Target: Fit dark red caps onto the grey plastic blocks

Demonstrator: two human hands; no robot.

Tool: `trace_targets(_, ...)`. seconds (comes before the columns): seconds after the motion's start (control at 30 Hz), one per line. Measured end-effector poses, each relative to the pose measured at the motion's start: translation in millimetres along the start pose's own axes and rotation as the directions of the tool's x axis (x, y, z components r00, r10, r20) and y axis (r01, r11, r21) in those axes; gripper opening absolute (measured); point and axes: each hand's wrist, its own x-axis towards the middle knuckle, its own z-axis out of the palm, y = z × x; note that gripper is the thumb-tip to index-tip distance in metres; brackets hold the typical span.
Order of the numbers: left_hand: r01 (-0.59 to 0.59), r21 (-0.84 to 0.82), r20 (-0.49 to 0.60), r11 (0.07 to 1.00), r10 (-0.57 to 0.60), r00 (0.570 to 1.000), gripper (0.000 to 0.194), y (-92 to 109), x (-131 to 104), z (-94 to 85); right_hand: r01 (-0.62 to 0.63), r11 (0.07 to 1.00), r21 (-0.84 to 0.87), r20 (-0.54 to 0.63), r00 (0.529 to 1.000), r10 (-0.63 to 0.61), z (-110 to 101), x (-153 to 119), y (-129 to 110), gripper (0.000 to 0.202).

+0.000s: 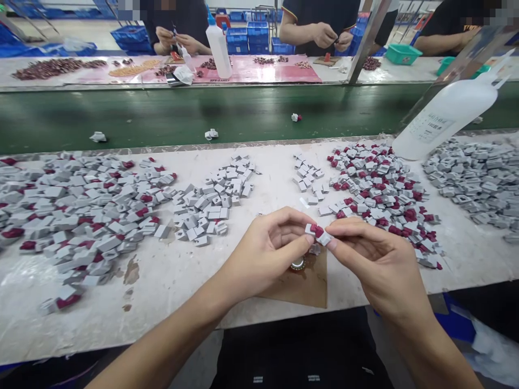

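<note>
Between my two hands is a small grey and dark red plastic piece [318, 232]. My left hand [271, 246] pinches its left end between thumb and fingers, and my right hand [368, 248] pinches the right end. Below them a brown board [312, 289] lies on the table, with a metal bottle cap [298, 263] on it, partly covered by my left hand. Just beyond my right hand spreads a pile of grey and dark red pieces [381, 189]. Plain grey blocks [206, 208] lie to the left of my hands, and a smaller group [308, 175] lies ahead.
A large white squeeze bottle [446, 116] leans at the right, near more grey pieces [478, 178]. A wide grey and red heap [89, 210] covers the left. Beyond the table runs a green conveyor belt [251, 108] carrying a few pieces. Co-workers' hands [330, 37] work across it.
</note>
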Motion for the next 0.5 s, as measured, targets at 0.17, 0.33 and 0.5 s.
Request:
trace_targets(0.17, -0.035, 0.094, 0.024, 0.995, 0.033, 0.999, 0.01, 10.4, 0.7, -5.9, -0.042, 0.999, 0.005, 0.032, 0.999, 0.041, -0.3, 13.6, -5.1, 0.017)
trace_targets(0.33, -0.16, 0.248, 0.009, 0.956, 0.163, 0.987, 0.005, 27.8, 23.9, -18.7, -0.069, 0.998, 0.001, 0.025, 0.997, 0.069, 4.7, 48.2, -8.6, 0.012)
trace_targets(0.5, -0.204, 0.488, 0.009, 0.848, 0.228, 0.973, 0.008, 44.3, 87.6, -58.0, 0.007, 0.939, -0.345, 0.152, 0.987, 0.048, 5.5, 133.0, -9.9, 0.02)
